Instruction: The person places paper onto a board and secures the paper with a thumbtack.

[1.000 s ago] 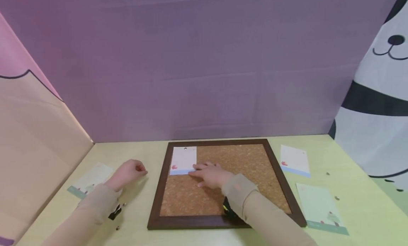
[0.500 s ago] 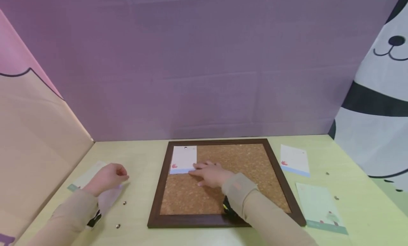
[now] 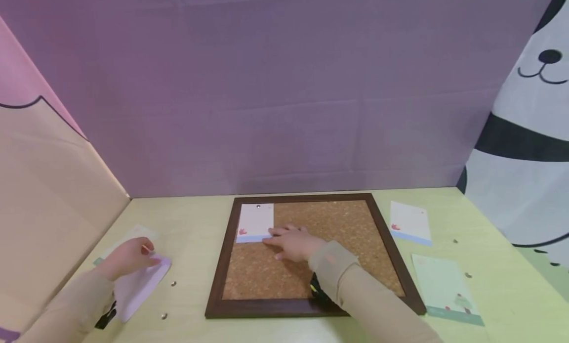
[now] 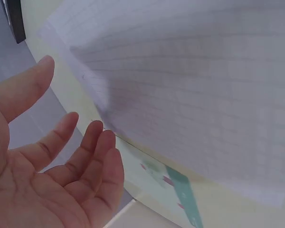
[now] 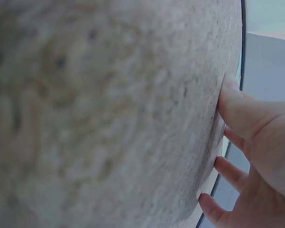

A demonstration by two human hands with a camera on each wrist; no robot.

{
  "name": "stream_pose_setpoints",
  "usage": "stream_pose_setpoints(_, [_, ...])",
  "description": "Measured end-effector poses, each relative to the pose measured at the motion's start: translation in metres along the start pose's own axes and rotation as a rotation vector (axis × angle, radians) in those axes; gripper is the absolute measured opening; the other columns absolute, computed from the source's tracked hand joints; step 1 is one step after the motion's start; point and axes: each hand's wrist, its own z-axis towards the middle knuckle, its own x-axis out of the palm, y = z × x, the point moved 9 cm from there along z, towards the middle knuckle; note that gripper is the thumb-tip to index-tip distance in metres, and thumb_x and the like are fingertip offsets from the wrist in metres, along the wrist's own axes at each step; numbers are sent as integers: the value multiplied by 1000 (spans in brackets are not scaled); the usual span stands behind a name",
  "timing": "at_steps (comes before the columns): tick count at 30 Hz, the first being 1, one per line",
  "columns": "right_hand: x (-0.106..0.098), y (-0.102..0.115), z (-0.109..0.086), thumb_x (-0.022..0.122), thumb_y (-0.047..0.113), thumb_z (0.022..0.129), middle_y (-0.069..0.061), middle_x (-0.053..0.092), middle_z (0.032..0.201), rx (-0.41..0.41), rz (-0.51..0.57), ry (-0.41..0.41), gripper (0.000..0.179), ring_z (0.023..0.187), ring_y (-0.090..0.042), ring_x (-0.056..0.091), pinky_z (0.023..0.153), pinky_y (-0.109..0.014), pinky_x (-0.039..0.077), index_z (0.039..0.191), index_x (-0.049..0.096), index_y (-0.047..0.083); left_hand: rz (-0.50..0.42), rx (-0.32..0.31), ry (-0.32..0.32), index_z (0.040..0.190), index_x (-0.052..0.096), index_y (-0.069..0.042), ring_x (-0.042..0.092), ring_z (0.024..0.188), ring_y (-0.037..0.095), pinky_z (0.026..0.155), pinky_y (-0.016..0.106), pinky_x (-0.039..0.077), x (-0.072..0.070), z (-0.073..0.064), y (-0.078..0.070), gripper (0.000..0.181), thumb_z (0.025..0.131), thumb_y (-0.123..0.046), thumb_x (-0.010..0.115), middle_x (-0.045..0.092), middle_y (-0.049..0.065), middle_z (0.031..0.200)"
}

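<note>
The purple-edged sheet (image 3: 135, 292) lies at the lower left of the head view, partly beneath the left hand (image 3: 126, 258). Over the last second this hand has shifted leftward from beside the corkboard (image 3: 253, 276), exposing more of the sheet; the shift suggests a reach for it. The left fingers are loosely curved and grip nothing; contact with the paper cannot be told. The sheet is pale with a violet edge, faintly ruled in the left wrist view. At centre, the right hand (image 3: 294, 243) stays in place, fingers spread, at the lower right corner of the white card (image 3: 257, 223) bearing a pin (image 3: 258, 206).
</note>
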Motion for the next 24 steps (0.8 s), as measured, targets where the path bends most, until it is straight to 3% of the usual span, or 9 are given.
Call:
stream_pose_setpoints(5, [0, 0, 0, 54, 33, 93, 4, 26, 155, -1, -10, -6, 53, 144, -30, 20, 113, -59, 18, 143, 40, 30, 4, -37, 17, 105, 52, 13, 58, 86, 32, 75, 49, 51, 3, -4, 8, 50, 79, -25, 73, 60, 23, 96])
stream_pose_setpoints(12, [-2, 1, -2, 54, 33, 92, 3, 27, 155, 0, 2, -12, 53, 143, -31, 21, 113, -59, 18, 143, 40, 29, 49, -42, 18, 99, 51, 13, 57, 81, 26, 72, 45, 50, 6, -7, 11, 56, 78, -32, 75, 59, 18, 89])
stream_pose_setpoints(20, [-2, 1, -2, 54, 32, 92, 2, 27, 155, -9, -5, -21, 53, 143, -31, 21, 112, -60, 19, 143, 41, 29, 57, -126, 43, 106, 47, 17, 58, 85, 34, 75, 50, 50, 8, -12, 19, 75, 75, -46, 75, 58, 28, 96])
stream_pose_setpoints(24, [-2, 2, -2, 54, 32, 93, 3, 26, 155, -9, -10, -16, 53, 143, -31, 21, 112, -60, 18, 143, 40, 29, 88, -162, 56, 105, 45, 19, 57, 80, 31, 68, 45, 52, 11, -16, 24, 84, 72, -52, 75, 57, 25, 89])
